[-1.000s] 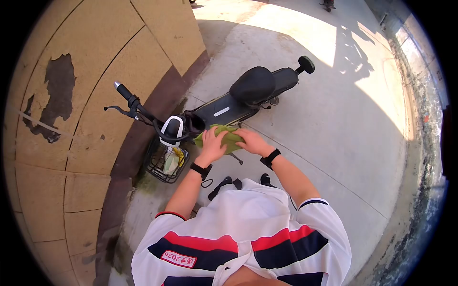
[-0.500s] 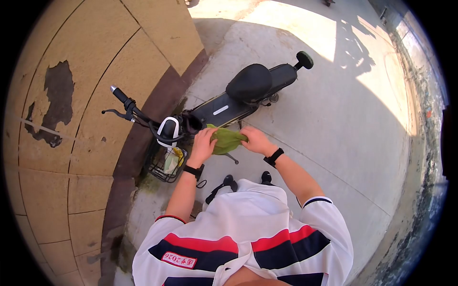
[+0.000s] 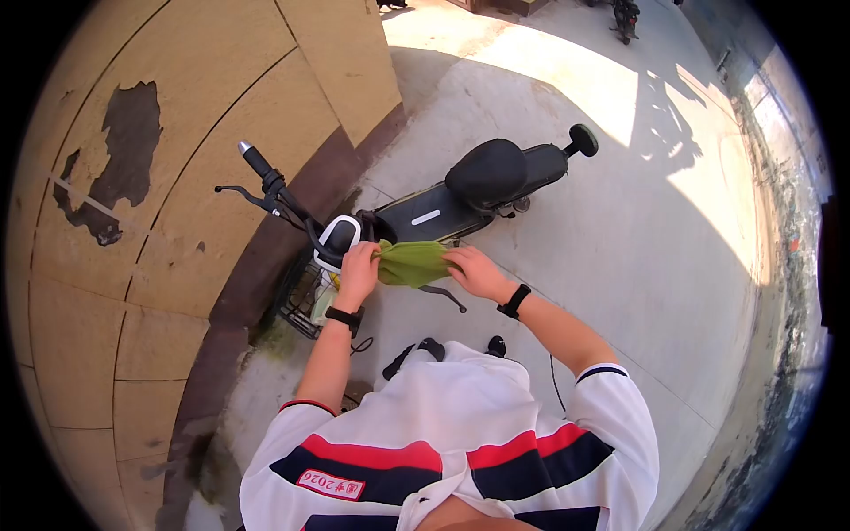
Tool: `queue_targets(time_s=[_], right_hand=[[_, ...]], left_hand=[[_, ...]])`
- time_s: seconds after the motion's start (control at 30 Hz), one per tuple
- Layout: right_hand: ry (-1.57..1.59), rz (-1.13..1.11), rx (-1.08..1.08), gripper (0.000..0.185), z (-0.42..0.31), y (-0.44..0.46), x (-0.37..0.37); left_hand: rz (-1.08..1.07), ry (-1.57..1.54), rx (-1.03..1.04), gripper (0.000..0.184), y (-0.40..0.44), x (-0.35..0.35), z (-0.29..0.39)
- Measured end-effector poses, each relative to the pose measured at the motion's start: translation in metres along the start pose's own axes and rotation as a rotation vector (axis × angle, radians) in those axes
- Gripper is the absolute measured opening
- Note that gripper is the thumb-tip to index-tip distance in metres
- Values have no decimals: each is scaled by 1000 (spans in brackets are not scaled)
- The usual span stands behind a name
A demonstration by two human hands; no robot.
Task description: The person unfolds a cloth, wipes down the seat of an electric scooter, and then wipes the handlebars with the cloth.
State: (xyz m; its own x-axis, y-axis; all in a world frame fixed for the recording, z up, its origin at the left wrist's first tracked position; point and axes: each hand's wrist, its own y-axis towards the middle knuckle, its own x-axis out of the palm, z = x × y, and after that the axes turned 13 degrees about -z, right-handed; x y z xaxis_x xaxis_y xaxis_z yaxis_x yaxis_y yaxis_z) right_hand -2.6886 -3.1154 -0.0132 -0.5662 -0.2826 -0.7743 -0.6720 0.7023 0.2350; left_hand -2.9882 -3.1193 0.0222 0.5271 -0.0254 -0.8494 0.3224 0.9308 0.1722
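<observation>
A green cloth (image 3: 412,265) is stretched between my two hands, in front of an electric scooter (image 3: 416,219). My left hand (image 3: 359,273) pinches its left end, close to the scooter's white-rimmed front part (image 3: 338,241). On the other side my right hand (image 3: 479,273) grips the right end between thumb and fingers. The cloth hides part of the scooter, including most of the near handlebar; a brake lever (image 3: 444,296) shows below it. Both wrists wear black bands.
A wire basket (image 3: 299,305) holding some items hangs at the scooter's front. The tan wall (image 3: 221,177) with peeled paint stands to the left. Concrete ground (image 3: 611,248) lies right of the scooter. Another two-wheeler (image 3: 625,19) is parked far off.
The cloth, bunched before, is now pulled flatter and wider, and my hands are farther apart. The view has shifted, so the scooter appears lower and more to the right.
</observation>
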Motion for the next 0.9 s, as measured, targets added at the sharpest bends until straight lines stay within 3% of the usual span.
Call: queue_targets(time_s=[0.23, 0.63, 0.83, 0.9], right_hand=[[-77, 92, 151, 25, -8, 5, 9], [8, 89, 161, 22, 18, -15, 7], [-41, -26, 320, 25, 0, -28, -21], [-104, 3, 243, 29, -5, -24, -19]], left_hand=[[2, -50, 62, 24, -2, -5, -7], [-132, -127, 178, 32, 16, 21, 24], [-98, -139, 247, 30, 21, 37, 36], [-103, -102, 220, 28, 22, 34, 31]])
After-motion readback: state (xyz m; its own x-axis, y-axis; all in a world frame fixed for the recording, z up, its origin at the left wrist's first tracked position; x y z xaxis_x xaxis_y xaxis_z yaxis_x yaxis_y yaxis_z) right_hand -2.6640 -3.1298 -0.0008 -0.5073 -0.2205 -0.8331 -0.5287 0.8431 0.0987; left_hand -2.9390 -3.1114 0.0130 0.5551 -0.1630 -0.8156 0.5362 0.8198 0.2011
